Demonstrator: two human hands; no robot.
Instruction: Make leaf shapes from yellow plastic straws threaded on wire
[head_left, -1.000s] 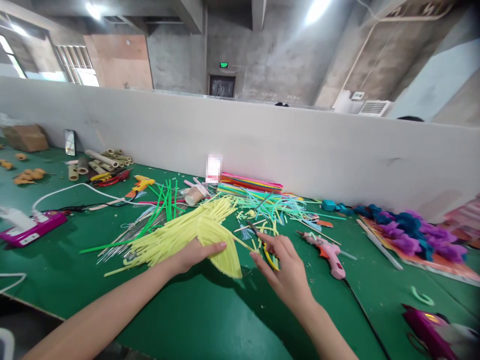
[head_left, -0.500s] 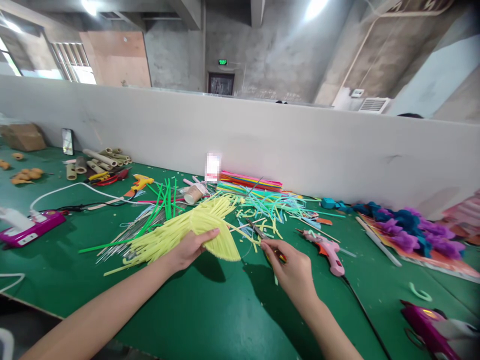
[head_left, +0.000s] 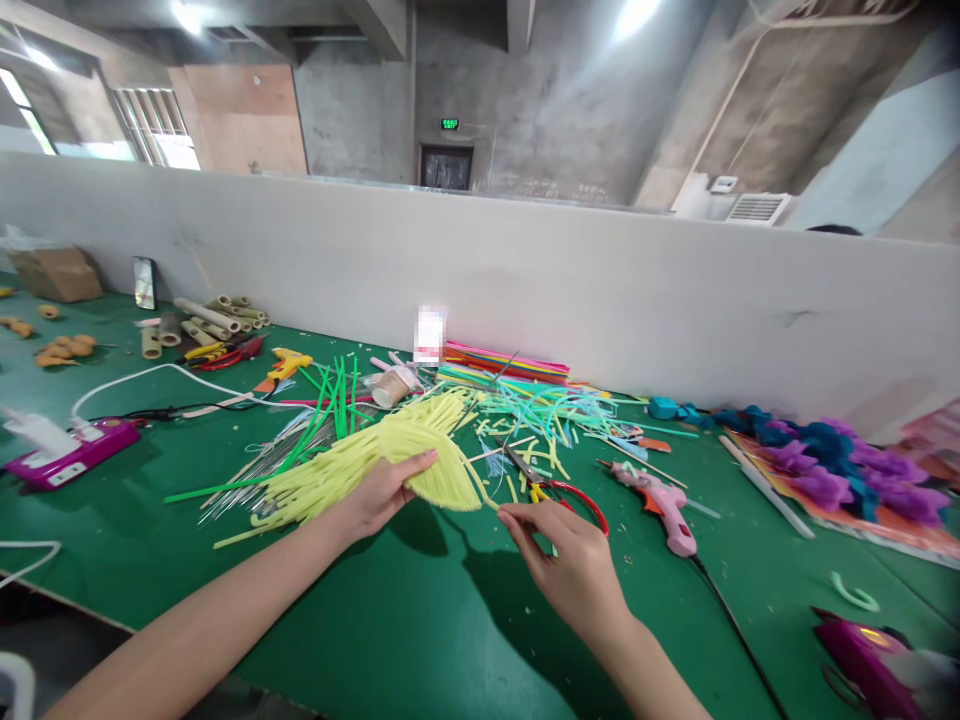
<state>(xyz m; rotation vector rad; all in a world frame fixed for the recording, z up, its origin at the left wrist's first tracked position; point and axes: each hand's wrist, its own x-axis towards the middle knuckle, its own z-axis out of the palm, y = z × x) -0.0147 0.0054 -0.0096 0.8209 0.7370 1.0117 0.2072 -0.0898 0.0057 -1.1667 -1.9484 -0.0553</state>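
My left hand (head_left: 386, 490) is closed around a fan-shaped piece of yellow pipe cleaners (head_left: 439, 468), its thumb lying across the front. Behind it spreads a large bundle of loose yellow pipe cleaners (head_left: 322, 488). To the right, my right hand (head_left: 566, 560) pinches the tip of one thin yellow pipe cleaner (head_left: 487, 497) that sticks out from the fan's right edge. Scissors (head_left: 592, 500) with red and yellow handles lie on the table just beyond my right fingers, apart from the pinch.
A pink glue gun (head_left: 664, 510) with a black cord lies at right. Green pipe cleaners (head_left: 341, 400), cut scraps (head_left: 551, 455) and a paper-coloured roll (head_left: 391, 388) lie behind. Purple power strips (head_left: 82, 455) and a yellow glue gun (head_left: 287, 365) are left. A white partition (head_left: 337, 265) borders the table.
My right hand has moved slightly left, off the scissors, and now pinches the yellow pipe cleaner's end. More of the scissors' handles shows. My left hand keeps its hold on the fan.
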